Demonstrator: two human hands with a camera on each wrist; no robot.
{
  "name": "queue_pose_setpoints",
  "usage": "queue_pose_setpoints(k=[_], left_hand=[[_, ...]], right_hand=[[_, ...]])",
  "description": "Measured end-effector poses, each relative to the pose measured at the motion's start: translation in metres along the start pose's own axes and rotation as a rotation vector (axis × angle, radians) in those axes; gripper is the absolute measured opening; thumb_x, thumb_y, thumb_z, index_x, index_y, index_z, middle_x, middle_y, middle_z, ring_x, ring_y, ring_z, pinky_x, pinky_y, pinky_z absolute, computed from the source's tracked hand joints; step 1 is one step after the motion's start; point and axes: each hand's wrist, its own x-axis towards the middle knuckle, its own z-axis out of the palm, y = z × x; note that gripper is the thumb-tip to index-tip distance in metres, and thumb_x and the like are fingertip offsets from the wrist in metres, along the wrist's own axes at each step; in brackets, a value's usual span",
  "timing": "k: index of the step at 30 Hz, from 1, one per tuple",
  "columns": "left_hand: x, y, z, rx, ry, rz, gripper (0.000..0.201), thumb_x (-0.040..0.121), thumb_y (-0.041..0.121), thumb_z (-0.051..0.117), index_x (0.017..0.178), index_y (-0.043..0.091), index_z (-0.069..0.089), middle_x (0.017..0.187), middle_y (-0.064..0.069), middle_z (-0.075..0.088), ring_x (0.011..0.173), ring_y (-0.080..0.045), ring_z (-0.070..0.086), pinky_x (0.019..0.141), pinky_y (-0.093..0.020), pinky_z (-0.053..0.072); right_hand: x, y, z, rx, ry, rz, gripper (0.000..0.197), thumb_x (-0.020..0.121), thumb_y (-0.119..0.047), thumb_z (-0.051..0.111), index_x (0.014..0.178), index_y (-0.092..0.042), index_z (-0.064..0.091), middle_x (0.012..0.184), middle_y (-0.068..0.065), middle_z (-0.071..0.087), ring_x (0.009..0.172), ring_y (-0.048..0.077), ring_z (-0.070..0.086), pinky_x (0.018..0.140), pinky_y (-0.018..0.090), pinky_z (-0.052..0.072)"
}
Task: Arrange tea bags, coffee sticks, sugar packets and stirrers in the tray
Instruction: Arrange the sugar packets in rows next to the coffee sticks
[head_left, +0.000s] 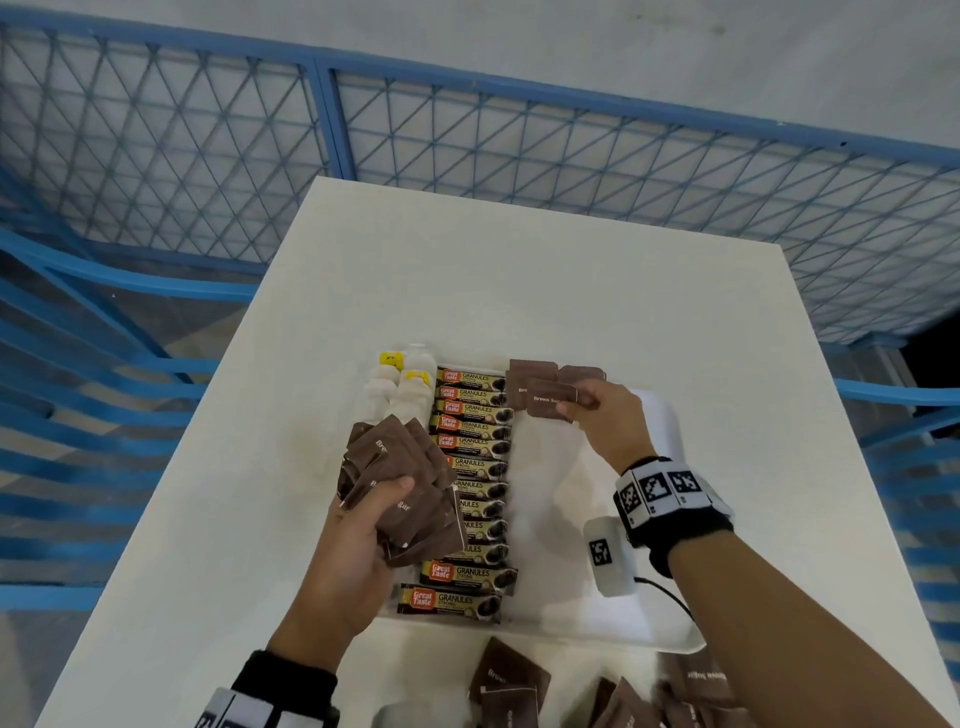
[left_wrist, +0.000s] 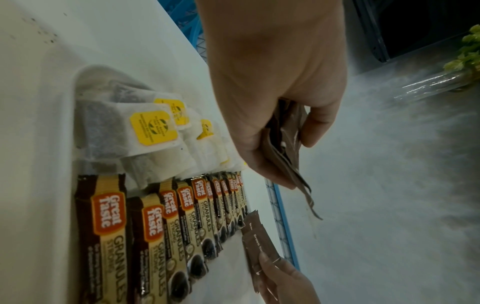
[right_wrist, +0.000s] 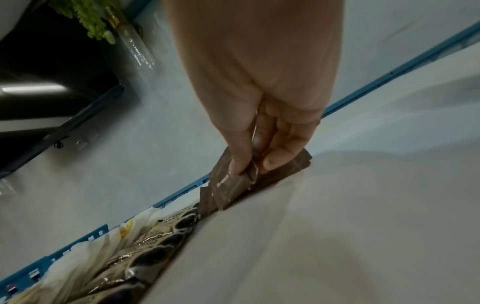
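At the tray's (head_left: 660, 642) far end, the right hand (head_left: 610, 415) pinches one brown sugar packet (head_left: 553, 399) beside two laid ones. Left hand (head_left: 358, 540) clutches a fanned bunch of packets (head_left: 400, 493) over the coffee sticks (head_left: 470, 499), tea bags (head_left: 400, 384) beyond.

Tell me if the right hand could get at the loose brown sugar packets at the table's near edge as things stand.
Probably yes: the loose packets lie uncovered just beneath that forearm, but the right hand already pinches a packet at the tray's far end.

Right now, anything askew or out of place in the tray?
Mostly tidy. The nearest coffee stick sits shifted left of the otherwise even row. Tea bags are loosely heaped, not lined up. Loose sugar packets lie on the table, outside the tray.
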Motion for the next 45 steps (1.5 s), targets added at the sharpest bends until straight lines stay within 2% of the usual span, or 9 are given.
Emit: queue_pose_setpoints(k=[4,8,18,22,24,27,32,37,45], left_hand=[[0.000,0.000,0.000,-0.026,-0.018,-0.006,0.026,0.089,0.002,0.043,0.099,0.017,0.063,0.083,-0.002,0.073,0.074,-0.017,0.071,0.056,-0.034,0.058],[0.001,0.000,-0.003,-0.016,-0.009,-0.007,0.026,0.089,0.003,0.044,0.099,0.018,0.063,0.084,-0.002,0.073,0.076,-0.018,0.071,0.059,-0.035,0.059],[0.003,0.002,0.002,0.038,-0.015,0.021,0.028,0.089,0.000,0.047,0.101,0.018,0.064,0.087,-0.003,0.073,0.079,-0.017,0.072,0.057,-0.033,0.058],[0.004,0.001,0.006,0.078,-0.017,0.038,0.026,0.087,-0.001,0.051,0.103,0.014,0.064,0.093,-0.007,0.071,0.088,-0.022,0.069,0.063,-0.035,0.058],[0.004,0.000,0.008,0.095,-0.004,0.049,0.026,0.083,0.001,0.056,0.104,0.013,0.064,0.094,-0.007,0.071,0.092,-0.025,0.068,0.067,-0.037,0.058],[0.005,-0.001,0.008,0.105,0.020,0.056,0.035,0.072,0.008,0.063,0.106,0.013,0.064,0.094,-0.006,0.072,0.094,-0.027,0.067,0.074,-0.042,0.055],[0.005,-0.003,0.011,0.098,0.025,0.058,0.030,0.082,0.000,0.060,0.109,0.012,0.064,0.091,-0.005,0.073,0.085,-0.023,0.070,0.064,-0.037,0.057],[0.001,-0.002,0.016,0.081,-0.041,0.075,0.036,0.074,0.010,0.063,0.110,0.014,0.064,0.094,-0.005,0.074,0.083,-0.018,0.072,0.060,-0.030,0.057],[-0.007,-0.004,0.016,0.115,-0.050,0.045,0.047,0.072,0.029,0.061,0.117,0.016,0.062,0.106,-0.010,0.071,0.098,-0.025,0.068,0.074,-0.039,0.058]], right_hand=[[0.005,-0.005,0.007,0.069,-0.003,0.001,0.019,0.082,-0.008,0.068,0.100,-0.009,0.063,0.070,-0.004,0.048,0.071,0.011,0.047,0.056,0.000,0.036],[0.006,-0.008,0.015,0.102,0.002,-0.012,0.026,0.079,-0.004,0.070,0.103,-0.005,0.062,0.069,-0.003,0.049,0.072,0.014,0.049,0.055,-0.002,0.037],[0.006,-0.011,0.025,0.022,0.074,-0.069,0.035,0.080,-0.005,0.069,0.111,-0.004,0.053,0.069,-0.005,0.046,0.071,0.001,0.044,0.077,0.023,0.041],[0.005,-0.008,0.028,-0.057,0.130,-0.112,0.045,0.077,-0.012,0.073,0.116,-0.008,0.051,0.102,0.008,0.050,0.104,0.026,0.049,0.094,0.038,0.044],[0.002,-0.007,0.029,-0.070,0.162,-0.141,0.049,0.078,-0.017,0.073,0.120,-0.010,0.050,0.116,0.013,0.045,0.110,0.028,0.045,0.096,0.036,0.043],[-0.010,-0.015,0.028,-0.048,0.205,-0.213,0.040,0.081,-0.027,0.070,0.115,-0.012,0.054,0.111,0.008,0.047,0.105,0.023,0.046,0.094,0.033,0.042],[-0.053,-0.049,0.023,0.126,-0.074,-0.319,0.014,0.090,-0.031,0.058,0.092,-0.018,0.061,0.086,-0.004,0.059,0.078,0.010,0.054,0.067,0.012,0.042],[-0.093,-0.063,0.025,0.392,-0.433,-0.297,0.009,0.081,-0.029,0.069,0.087,-0.027,0.061,0.079,-0.011,0.061,0.073,0.003,0.056,0.066,0.013,0.043],[-0.107,-0.059,0.030,0.509,-0.409,-0.244,0.016,0.079,-0.019,0.074,0.079,-0.025,0.059,0.076,-0.006,0.060,0.073,0.012,0.056,0.069,0.027,0.048]])
